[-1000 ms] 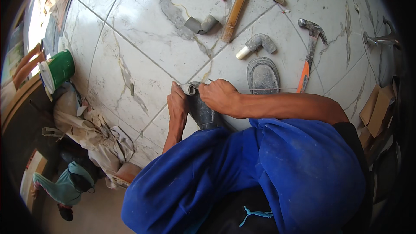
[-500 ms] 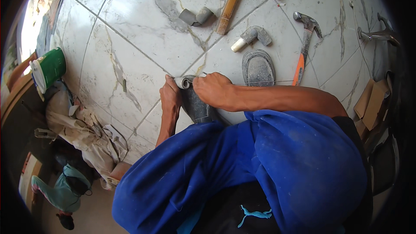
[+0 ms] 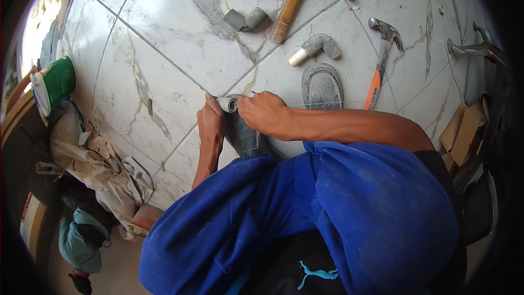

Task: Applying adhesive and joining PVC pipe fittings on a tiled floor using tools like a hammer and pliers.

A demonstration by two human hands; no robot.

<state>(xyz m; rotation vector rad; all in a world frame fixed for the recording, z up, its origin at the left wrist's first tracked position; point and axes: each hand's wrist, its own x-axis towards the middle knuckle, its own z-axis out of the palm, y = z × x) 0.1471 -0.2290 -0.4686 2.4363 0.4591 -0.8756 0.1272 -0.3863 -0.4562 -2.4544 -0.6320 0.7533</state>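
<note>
Left hand (image 3: 210, 122) was clamped on the grey pipe fitting (image 3: 224, 103), over the left shoe (image 3: 244, 137) near a tile corner of the floor (image 3: 180, 27), likely to steady it, open end facing out. Right hand (image 3: 264, 112) was curled beside that end; fingers hidden, couldn't tell if gripping. Orange-handled hammer (image 3: 380, 68) and elbow fitting (image 3: 318, 47) lay beyond the shoes, seemingly parked within reach.

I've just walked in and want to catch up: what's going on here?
Someone in blue trousers has a short grey pipe piece in the left hand, by the toe of a dark shoe. The right hand is closed close beside it; what it grips is hidden. A wooden-handled hammer, an orange-handled hammer and a grey elbow fitting with a white stub lie on the tiled floor.
</note>
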